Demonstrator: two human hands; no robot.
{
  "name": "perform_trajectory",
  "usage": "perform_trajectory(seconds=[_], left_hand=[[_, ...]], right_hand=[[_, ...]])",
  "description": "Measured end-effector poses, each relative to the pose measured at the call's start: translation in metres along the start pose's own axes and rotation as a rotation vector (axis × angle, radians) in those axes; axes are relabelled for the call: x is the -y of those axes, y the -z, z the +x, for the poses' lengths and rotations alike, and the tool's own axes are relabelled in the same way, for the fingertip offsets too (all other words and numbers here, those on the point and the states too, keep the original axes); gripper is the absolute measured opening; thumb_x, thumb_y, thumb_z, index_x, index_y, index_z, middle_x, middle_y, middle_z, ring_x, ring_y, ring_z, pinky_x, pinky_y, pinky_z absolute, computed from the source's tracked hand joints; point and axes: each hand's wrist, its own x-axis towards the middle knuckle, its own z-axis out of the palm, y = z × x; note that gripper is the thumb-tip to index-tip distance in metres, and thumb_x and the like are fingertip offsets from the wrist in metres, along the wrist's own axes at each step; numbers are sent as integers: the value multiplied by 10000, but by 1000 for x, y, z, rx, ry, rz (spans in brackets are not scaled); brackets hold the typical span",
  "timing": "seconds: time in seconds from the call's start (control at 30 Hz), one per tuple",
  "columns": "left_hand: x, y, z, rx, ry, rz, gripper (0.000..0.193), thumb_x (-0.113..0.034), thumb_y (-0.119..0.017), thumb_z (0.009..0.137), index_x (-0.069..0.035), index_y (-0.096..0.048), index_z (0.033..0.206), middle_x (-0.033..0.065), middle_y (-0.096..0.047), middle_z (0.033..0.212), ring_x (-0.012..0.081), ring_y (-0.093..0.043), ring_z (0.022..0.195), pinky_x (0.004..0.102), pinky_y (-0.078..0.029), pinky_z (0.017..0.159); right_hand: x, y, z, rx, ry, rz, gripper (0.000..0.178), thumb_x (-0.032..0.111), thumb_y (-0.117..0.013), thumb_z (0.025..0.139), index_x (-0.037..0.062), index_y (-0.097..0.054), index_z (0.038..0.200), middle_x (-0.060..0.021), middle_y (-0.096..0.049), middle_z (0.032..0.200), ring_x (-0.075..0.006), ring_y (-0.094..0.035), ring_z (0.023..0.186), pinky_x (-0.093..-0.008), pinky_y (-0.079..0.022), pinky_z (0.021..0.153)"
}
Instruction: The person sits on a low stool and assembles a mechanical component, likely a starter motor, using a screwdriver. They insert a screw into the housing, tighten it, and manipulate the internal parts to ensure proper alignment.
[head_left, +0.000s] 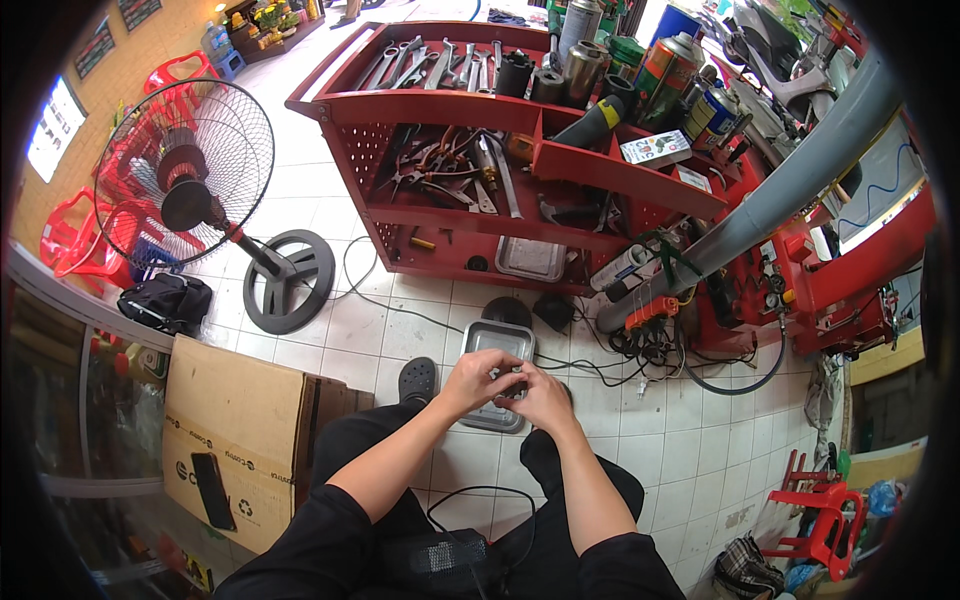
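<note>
Both hands meet over a grey metal tray point(497, 338) that lies on the tiled floor between my feet. My left hand point(478, 383) has its fingers curled and pressed toward the other hand. Opposite it, my right hand point(541, 398) closes its fingers around the same spot. Between the fingertips is a small dark piece point(514, 388), mostly covered, and its kind cannot be made out. The hands hide the middle of the tray. A black clog point(418, 380) shows on my left foot, just left of the tray.
Ahead stands a red tool cart point(440, 108) with wrenches, pliers, sockets and spray cans. A pedestal fan point(185, 200) is at the left, with a cardboard box point(235, 425) bearing a phone point(213, 490). Cables and a grey post point(760, 185) rise at the right, beyond a red chair point(825, 525).
</note>
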Motion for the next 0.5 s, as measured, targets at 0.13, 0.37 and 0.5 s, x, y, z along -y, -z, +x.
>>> perform_trajectory(seconds=[0.13, 0.37, 0.5], left_hand=[[-1, 0, 0, 15, 1, -26, 181, -89, -752, 736, -7, -661, 870, 103, -677, 794, 198, -670, 733, 286, -521, 638], [0, -3, 0, 81, -4, -89, 265, -107, -729, 763, -12, -646, 996, 122, -661, 862, 212, -650, 762, 310, -515, 696], [-10, -4, 3, 86, -61, -92, 284, -112, -665, 817, -14, -626, 1081, 140, -658, 893, 243, -649, 821, 334, -505, 745]], right_hand=[[1, -1, -1, -48, 12, 37, 580, 351, -793, 645, 107, -531, 1101, -106, -647, 1011, -300, -629, 927, -406, -494, 782], [0, -5, 1, -162, -17, 132, 495, 274, -775, 654, 104, -524, 1044, -136, -641, 950, -334, -625, 897, -419, -497, 738], [-11, -6, 3, -226, -23, 92, 467, 244, -753, 666, 103, -523, 1048, -152, -637, 944, -343, -624, 888, -426, -497, 734]])
